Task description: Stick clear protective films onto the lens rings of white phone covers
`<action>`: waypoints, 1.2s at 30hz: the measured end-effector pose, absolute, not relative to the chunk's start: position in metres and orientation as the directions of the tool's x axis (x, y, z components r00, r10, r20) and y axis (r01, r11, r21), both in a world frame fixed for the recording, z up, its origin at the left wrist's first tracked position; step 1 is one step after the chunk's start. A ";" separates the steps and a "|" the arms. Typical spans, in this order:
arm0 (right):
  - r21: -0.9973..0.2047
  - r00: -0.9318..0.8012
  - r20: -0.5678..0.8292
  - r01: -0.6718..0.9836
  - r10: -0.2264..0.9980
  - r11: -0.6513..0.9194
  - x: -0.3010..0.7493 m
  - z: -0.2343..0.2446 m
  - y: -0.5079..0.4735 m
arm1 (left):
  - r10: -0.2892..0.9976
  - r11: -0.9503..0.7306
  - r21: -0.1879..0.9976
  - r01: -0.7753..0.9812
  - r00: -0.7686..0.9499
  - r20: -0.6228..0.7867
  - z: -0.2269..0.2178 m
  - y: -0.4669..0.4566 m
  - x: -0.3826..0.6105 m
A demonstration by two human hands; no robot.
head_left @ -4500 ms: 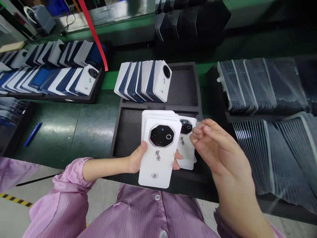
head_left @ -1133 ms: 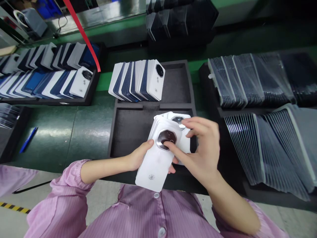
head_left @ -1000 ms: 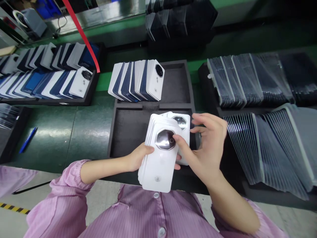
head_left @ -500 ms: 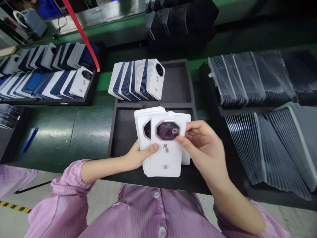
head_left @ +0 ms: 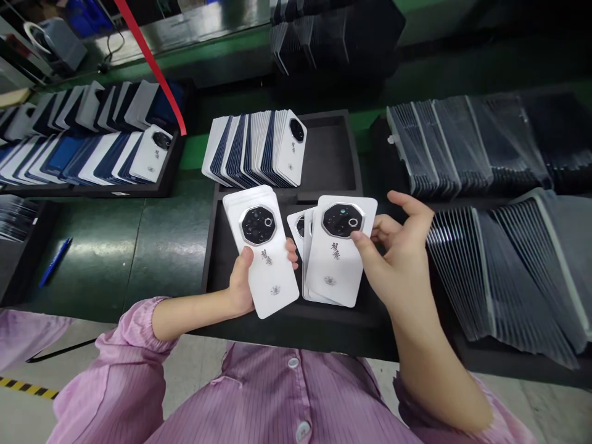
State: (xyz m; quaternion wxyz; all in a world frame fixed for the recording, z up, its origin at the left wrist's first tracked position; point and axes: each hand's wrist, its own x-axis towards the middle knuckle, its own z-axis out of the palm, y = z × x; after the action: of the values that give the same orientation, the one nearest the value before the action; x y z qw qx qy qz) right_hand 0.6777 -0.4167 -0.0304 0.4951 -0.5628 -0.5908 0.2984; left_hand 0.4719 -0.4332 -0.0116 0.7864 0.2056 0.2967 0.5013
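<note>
My left hand (head_left: 245,280) is closed around a small stack of white phone back covers (head_left: 272,271), its thumb across the top one. Each shows a black octagonal camera area and dark printed marks. To the right, my right hand (head_left: 398,246) pinches the upper right edge of several fanned white phone back covers (head_left: 340,265) between thumb and fingers, its index finger raised. The two bunches are apart, over the front compartment of a black tray (head_left: 215,246). In the tray's rear compartment leans a row of white and dark blue covers (head_left: 254,148).
At left stands a tray of white, blue and grey covers (head_left: 97,157). A blue pen (head_left: 55,262) lies on the green table (head_left: 152,246). Transparent-looking sheets (head_left: 490,271) fill racks at right. A red strip (head_left: 152,61) hangs at upper left; more dark racks (head_left: 337,37) stand behind.
My right hand has moved right with its covers, away from the bunch in my left hand. The left-hand stack has shifted slightly left and tilted. Both camera areas now show in full.
</note>
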 end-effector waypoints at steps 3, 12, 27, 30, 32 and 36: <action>-0.750 0.152 0.366 0.632 0.918 0.195 0.675 -0.029 -0.416 | 0.858 0.510 0.586 -0.630 0.420 -0.295 -0.014 -0.433 0.471; -0.616 -0.187 0.596 0.517 0.781 0.594 0.659 -0.008 -0.424 | 0.523 0.767 0.595 -0.239 0.770 -0.365 -0.037 -0.434 0.469; -0.586 -0.245 0.548 0.569 0.799 0.577 0.662 -0.006 -0.426 | 0.536 0.733 0.657 -0.176 0.744 -0.399 -0.033 -0.437 0.470; -0.569 -0.248 0.565 0.573 0.787 0.590 0.662 -0.006 -0.426 | 0.541 0.735 0.651 -0.191 0.744 -0.392 -0.031 -0.437 0.470; -0.561 -0.242 0.582 0.572 0.777 0.598 0.662 -0.006 -0.426 | 0.546 0.734 0.649 -0.200 0.742 -0.388 -0.031 -0.437 0.470; -0.564 -0.231 0.593 0.565 0.771 0.603 0.662 -0.006 -0.427 | 0.551 0.730 0.654 -0.200 0.738 -0.390 -0.032 -0.437 0.470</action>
State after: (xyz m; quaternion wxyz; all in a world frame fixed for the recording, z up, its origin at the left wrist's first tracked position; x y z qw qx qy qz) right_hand 0.6621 -0.4266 -0.0059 0.4465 -0.4305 -0.7759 0.1154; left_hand 0.4696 -0.4372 -0.0322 0.8827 0.2997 0.2930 0.2127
